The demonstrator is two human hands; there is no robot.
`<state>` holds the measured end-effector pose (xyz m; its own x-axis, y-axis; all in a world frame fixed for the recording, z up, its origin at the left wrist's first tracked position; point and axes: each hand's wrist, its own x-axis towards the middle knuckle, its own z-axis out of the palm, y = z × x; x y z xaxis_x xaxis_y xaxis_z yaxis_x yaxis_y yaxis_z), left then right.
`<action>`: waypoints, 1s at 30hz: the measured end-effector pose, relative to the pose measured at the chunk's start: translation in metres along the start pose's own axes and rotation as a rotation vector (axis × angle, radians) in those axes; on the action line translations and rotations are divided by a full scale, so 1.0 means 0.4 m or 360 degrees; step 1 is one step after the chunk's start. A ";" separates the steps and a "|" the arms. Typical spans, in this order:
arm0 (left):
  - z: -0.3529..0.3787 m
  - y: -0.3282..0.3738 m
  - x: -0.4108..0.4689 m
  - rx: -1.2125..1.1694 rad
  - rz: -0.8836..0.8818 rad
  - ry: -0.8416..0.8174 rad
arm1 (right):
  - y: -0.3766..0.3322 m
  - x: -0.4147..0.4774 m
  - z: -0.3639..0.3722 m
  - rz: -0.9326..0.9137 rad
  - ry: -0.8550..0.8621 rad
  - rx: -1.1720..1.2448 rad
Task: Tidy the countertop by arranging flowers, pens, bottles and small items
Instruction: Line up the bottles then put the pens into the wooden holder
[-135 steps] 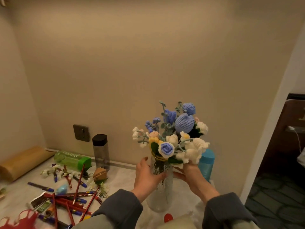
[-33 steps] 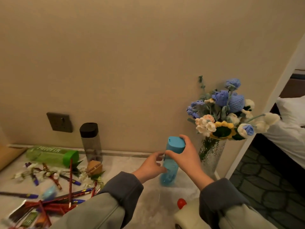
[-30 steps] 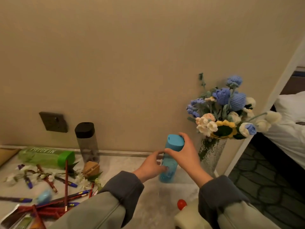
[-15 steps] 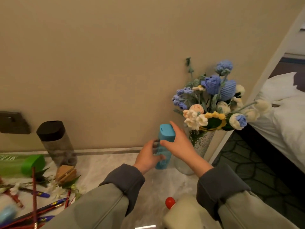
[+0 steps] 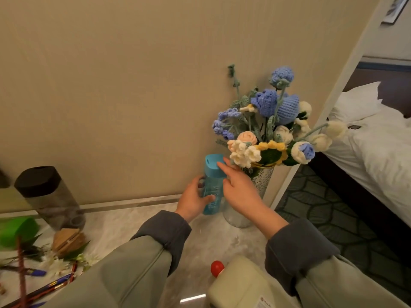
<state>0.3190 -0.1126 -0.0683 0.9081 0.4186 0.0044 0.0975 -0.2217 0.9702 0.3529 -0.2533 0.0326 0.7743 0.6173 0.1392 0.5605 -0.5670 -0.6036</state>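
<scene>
Two hands meet at blue bottle (image 5: 213,185), upright on countertop (image 5: 222,241) by far wall, just left of glass vase (image 5: 264,180) of knitted flowers (image 5: 266,130). Left hand (image 5: 192,200) wraps bottle's lower body; right hand (image 5: 241,190) loose, fingers straight, index tip on cap. Grey bottle (image 5: 47,194), green bottle (image 5: 15,230), pens (image 5: 44,287) at left

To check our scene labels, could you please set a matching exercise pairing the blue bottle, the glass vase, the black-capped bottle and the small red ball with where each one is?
Things:
1. blue bottle
2. glass vase
3. black-capped bottle
4. red ball

Places:
A. far left, standing by the wall
B. near edge, beside the cream container
C. gripped by the left hand, right hand forefinger on its cap
D. right end of the countertop, holding knitted flowers

Pairs: 1-C; 2-D; 3-A; 4-B.
</scene>
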 end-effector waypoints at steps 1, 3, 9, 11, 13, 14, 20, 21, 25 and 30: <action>0.002 0.000 0.001 0.0012 0.0003 0.0001 | 0.003 -0.003 0.001 -0.0018 -0.0011 -0.0008; 0.002 0.004 0.000 0.0071 0.0007 0.0007 | 0.007 -0.009 0.002 -0.0069 -0.0024 -0.0014; -0.034 0.017 -0.039 0.0211 -0.0122 0.0131 | -0.005 -0.042 0.008 -0.0286 0.0055 0.0009; -0.060 0.024 -0.064 0.0206 -0.0123 0.0209 | -0.023 -0.050 0.016 -0.0385 0.0097 0.0019; -0.099 0.031 -0.096 0.0181 -0.0118 0.0288 | -0.056 -0.049 0.031 -0.0453 0.0109 0.0075; -0.123 0.034 -0.114 0.0163 -0.0121 0.0327 | -0.078 -0.045 0.041 -0.0468 0.0100 0.0123; -0.316 0.045 -0.241 0.0172 -0.0123 0.0645 | -0.240 -0.009 0.149 -0.0505 -0.0098 0.0446; -0.351 0.045 -0.263 0.0181 -0.0116 0.0704 | -0.265 -0.002 0.173 -0.0519 -0.0136 0.0476; -0.475 0.042 -0.345 0.0210 -0.0020 0.0973 | -0.359 0.023 0.264 -0.0480 -0.0254 0.0676; -0.607 0.031 -0.417 0.0255 0.0021 0.1340 | -0.464 0.050 0.361 -0.0406 -0.0394 0.0788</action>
<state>0.0699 0.0286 0.0016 0.3106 0.9156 0.2554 0.2031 -0.3264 0.9232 0.2222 -0.0570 0.0341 0.5093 0.8423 0.1766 0.4700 -0.1003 -0.8770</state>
